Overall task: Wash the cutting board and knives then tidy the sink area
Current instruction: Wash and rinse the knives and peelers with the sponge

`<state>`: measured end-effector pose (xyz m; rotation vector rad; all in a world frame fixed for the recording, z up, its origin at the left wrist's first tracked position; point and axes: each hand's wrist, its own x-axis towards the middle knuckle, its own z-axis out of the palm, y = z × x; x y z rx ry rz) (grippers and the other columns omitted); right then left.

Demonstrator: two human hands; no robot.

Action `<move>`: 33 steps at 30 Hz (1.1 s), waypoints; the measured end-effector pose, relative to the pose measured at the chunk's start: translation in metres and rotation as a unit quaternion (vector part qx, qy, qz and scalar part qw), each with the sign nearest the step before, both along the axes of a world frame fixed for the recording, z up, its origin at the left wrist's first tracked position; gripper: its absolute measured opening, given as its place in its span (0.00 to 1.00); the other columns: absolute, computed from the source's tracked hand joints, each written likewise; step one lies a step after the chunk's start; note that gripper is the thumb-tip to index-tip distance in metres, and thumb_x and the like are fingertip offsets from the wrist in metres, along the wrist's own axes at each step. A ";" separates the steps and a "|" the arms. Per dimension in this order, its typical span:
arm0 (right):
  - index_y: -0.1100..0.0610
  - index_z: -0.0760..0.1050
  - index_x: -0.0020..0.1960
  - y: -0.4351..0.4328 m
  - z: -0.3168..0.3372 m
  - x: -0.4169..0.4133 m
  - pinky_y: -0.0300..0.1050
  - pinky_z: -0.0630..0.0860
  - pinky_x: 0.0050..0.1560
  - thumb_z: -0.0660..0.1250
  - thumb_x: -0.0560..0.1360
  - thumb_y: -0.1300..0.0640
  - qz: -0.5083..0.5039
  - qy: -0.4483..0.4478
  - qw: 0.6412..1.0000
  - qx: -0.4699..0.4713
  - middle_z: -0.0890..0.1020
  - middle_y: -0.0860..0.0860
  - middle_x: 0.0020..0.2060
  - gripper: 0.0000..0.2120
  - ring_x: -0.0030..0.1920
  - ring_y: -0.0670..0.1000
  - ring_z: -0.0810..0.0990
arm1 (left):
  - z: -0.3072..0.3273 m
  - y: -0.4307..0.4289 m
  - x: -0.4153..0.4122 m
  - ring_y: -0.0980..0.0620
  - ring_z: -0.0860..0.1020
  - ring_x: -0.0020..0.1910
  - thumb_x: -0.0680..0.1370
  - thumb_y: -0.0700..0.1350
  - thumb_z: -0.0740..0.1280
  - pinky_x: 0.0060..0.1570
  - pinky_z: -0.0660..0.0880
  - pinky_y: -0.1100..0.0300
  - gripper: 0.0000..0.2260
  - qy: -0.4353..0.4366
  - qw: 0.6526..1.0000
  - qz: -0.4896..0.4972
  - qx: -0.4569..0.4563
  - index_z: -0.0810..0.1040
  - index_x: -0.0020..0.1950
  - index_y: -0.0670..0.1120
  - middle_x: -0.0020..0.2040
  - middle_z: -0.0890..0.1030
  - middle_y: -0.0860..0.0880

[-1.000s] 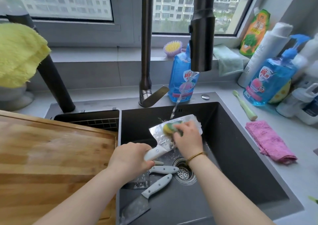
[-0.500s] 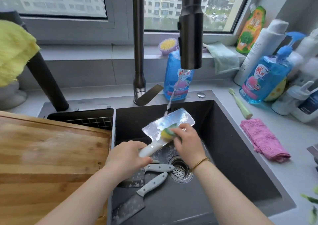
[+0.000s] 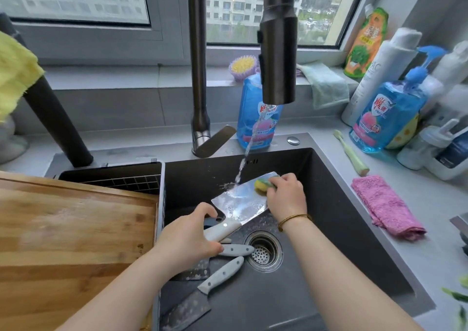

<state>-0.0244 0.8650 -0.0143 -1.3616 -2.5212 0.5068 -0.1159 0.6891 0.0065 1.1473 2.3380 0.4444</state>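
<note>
Head view: left hand [image 3: 187, 239] is wrapped closed round the white handle of the cleaver [image 3: 240, 200], thumb on top and fingers curled under. Right hand [image 3: 286, 196] grips a yellow-green sponge [image 3: 263, 184] in curled fingers and presses it on the far end of the blade. The cleaver is held above the floor of the sink [image 3: 354, 216], over mid-basin, broad face up. Its long axis runs diagonally, with the handle near-left and the blade end far-right. Water stream [image 3: 249, 148] from the tap [image 3: 278, 52] lands on the blade's far-left edge, just beside the sponge. A second knife [image 3: 236, 250] lies on the sink floor under the left hand, its handle pointing right at the drain [image 3: 263, 252]; whether it touches the drain rim I cannot tell. A third knife [image 3: 220, 277] lies diagonally, handle far-right and dark blade near-left. Open basin floor lies right of the drain, below the right forearm. Cutting board [image 3: 76, 229] lies flat at left, its right edge along the basin's left wall. Pink cloth [image 3: 387, 206] sits on the counter [image 3: 430, 267], right of the basin.
</note>
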 end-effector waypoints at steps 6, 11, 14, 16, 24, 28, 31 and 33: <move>0.63 0.76 0.56 -0.029 0.000 0.002 0.32 0.61 0.54 0.62 0.73 0.67 0.082 0.213 0.974 0.009 0.71 0.57 0.54 0.13 0.52 0.50 0.68 | -0.005 0.000 -0.008 0.55 0.75 0.33 0.66 0.49 0.75 0.35 0.74 0.60 0.26 -0.177 0.982 0.067 0.021 0.64 0.58 0.56 0.44 0.75 0.51; 0.65 0.76 0.53 -0.018 0.000 0.020 0.27 0.60 0.47 0.63 0.74 0.67 -0.104 0.312 0.943 -0.054 0.68 0.52 0.51 0.09 0.50 0.46 0.68 | -0.007 -0.004 -0.008 0.55 0.70 0.22 0.76 0.42 0.65 0.21 0.69 0.64 0.09 -0.429 0.887 0.138 0.105 0.68 0.52 0.43 0.35 0.75 0.46; 0.64 0.78 0.52 -0.036 -0.011 0.016 0.28 0.61 0.48 0.64 0.72 0.68 -0.016 0.266 0.961 -0.067 0.70 0.54 0.52 0.10 0.49 0.49 0.71 | -0.007 -0.004 -0.007 0.54 0.72 0.23 0.79 0.41 0.60 0.19 0.70 0.64 0.05 -0.532 0.816 0.185 0.131 0.67 0.52 0.40 0.35 0.75 0.45; 0.61 0.78 0.56 -0.053 -0.020 0.011 0.31 0.64 0.51 0.63 0.73 0.66 0.057 0.222 0.971 -0.065 0.70 0.51 0.52 0.13 0.52 0.50 0.72 | -0.008 -0.005 -0.005 0.53 0.74 0.26 0.79 0.41 0.59 0.21 0.72 0.63 0.06 -0.565 0.793 0.192 0.126 0.69 0.53 0.39 0.38 0.74 0.43; 0.57 0.76 0.60 -0.011 -0.011 -0.001 0.37 0.67 0.53 0.61 0.75 0.62 -0.048 0.195 0.975 -0.092 0.73 0.55 0.59 0.15 0.58 0.53 0.74 | -0.015 -0.004 -0.008 0.54 0.73 0.25 0.78 0.45 0.59 0.18 0.71 0.65 0.13 -0.597 0.772 0.181 0.119 0.72 0.55 0.36 0.33 0.76 0.44; 0.56 0.75 0.62 -0.020 -0.005 -0.006 0.37 0.67 0.54 0.61 0.75 0.61 -0.008 0.182 0.981 -0.069 0.72 0.54 0.59 0.15 0.58 0.52 0.73 | -0.018 0.006 -0.005 0.55 0.70 0.22 0.76 0.48 0.60 0.16 0.68 0.66 0.15 -0.616 0.746 0.204 0.151 0.72 0.54 0.37 0.35 0.72 0.44; 0.54 0.74 0.63 -0.041 -0.005 -0.011 0.32 0.65 0.51 0.61 0.76 0.59 0.121 0.139 0.980 -0.068 0.72 0.50 0.57 0.16 0.56 0.48 0.73 | -0.020 0.008 -0.011 0.56 0.68 0.19 0.70 0.49 0.61 0.14 0.65 0.68 0.20 -0.649 0.702 0.233 0.177 0.70 0.56 0.38 0.32 0.72 0.46; 0.55 0.75 0.61 -0.027 -0.001 -0.016 0.33 0.65 0.51 0.61 0.76 0.60 0.098 0.146 0.982 -0.071 0.73 0.51 0.57 0.15 0.57 0.49 0.73 | -0.019 0.003 -0.013 0.56 0.67 0.18 0.68 0.49 0.61 0.14 0.65 0.68 0.21 -0.661 0.695 0.223 0.171 0.70 0.56 0.38 0.30 0.72 0.46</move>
